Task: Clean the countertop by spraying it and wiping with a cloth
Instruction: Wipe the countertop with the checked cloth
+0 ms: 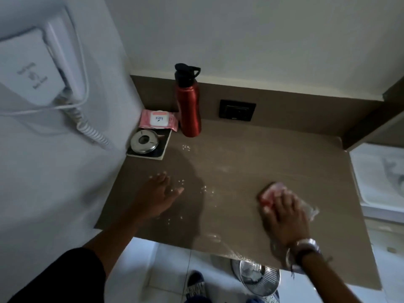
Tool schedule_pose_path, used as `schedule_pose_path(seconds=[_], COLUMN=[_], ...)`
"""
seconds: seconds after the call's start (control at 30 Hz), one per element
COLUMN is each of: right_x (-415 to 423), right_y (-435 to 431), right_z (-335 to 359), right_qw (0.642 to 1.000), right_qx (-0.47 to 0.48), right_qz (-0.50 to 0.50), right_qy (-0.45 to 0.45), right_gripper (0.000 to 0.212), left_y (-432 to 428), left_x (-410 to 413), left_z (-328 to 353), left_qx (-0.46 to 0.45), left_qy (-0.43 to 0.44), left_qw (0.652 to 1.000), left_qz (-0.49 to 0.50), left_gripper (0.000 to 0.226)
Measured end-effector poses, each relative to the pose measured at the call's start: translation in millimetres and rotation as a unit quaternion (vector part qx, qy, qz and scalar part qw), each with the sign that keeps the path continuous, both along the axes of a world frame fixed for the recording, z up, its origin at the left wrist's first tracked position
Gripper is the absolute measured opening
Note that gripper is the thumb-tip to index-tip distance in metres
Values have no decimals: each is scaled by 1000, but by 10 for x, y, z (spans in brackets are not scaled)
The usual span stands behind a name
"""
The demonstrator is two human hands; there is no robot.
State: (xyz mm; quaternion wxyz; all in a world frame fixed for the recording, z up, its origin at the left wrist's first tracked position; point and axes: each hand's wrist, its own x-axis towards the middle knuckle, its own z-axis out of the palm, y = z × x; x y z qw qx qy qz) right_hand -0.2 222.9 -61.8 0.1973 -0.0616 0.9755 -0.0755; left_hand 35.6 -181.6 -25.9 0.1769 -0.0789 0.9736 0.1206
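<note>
Pressing cloth [273, 191] at 4 o'clock on countertop [240, 162] under right hand [284, 217] (fingers straight); resting left hand [157, 197], splayed, empty, at 8 o'clock.

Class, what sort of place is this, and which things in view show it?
Probably a hotel room's vanity counter: a wall-mounted hair dryer on a coiled cord, a wall socket above the brown countertop, and a metal ashtray.

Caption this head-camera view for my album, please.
Right hand presses a pink-and-white cloth on the droplet-speckled brown countertop while the left hand rests flat nearby.
</note>
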Motion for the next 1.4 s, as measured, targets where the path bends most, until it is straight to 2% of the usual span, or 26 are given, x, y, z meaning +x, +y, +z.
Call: schedule_pose_path(seconds=[0.1,0.2,0.27,0.4,0.47,0.53,0.63,0.73,0.87,1.0,1.07,1.13,1.3,1.33,1.4], right_x=[-991,-1841,-2028,-1541,-999,-429,-150,-727,-1784,-2173,-2064,-1762,-387,-262,-265], right_y=[-100,-588,-1090,-1976,-2038,-1791,-1192,-935,-1403,-1966,-2004,-1947,-1551,-1441,-1357], right_z=[51,85,61,18,27,-6,-65,-60,-21,10,53,57,-65,-93,-81], right_qw=[997,999,999,992,977,963,976,994,998,999,998,992,941,933,942], right_qx=[-27,-28,-40,-31,-27,-45,-59,-22,-33,-43,-17,6,-49,-58,-67], right_qz=[-71,-40,-13,117,208,262,206,95,19,11,51,124,332,351,325], right_qy=[10,6,-2,26,31,39,30,54,43,15,10,33,46,52,55], right_gripper=[72,75,78,88,88,77,72,77,81,102,107,102,79,77,72], left_y=[-141,-153,-150,-182,-189,-191,-196,-188,-199,-222,-237,-223,-178,-183,-200], left_x=[136,143,149,103,100,122,115,128,175,167,146,131,127,124,122], left_z=[-113,-221,-238,-156,-99,-86,-86,-146,-256,-277,-264,-235,-147,-133,-104], left_qx=[6,7,9,4,-7,7,47,40,34,34,38,38,68,75,81], left_qy=[-51,-59,-69,-92,-98,-79,-77,-78,-69,-63,-76,-78,-72,-73,-73], left_qw=[999,998,997,996,995,997,996,996,997,997,996,996,995,994,994], left_qz=[12,25,19,1,-26,-20,6,10,4,3,-3,-1,25,26,22], left_gripper=[102,102,100,99,91,84,86,98,98,110,113,110,91,90,89])
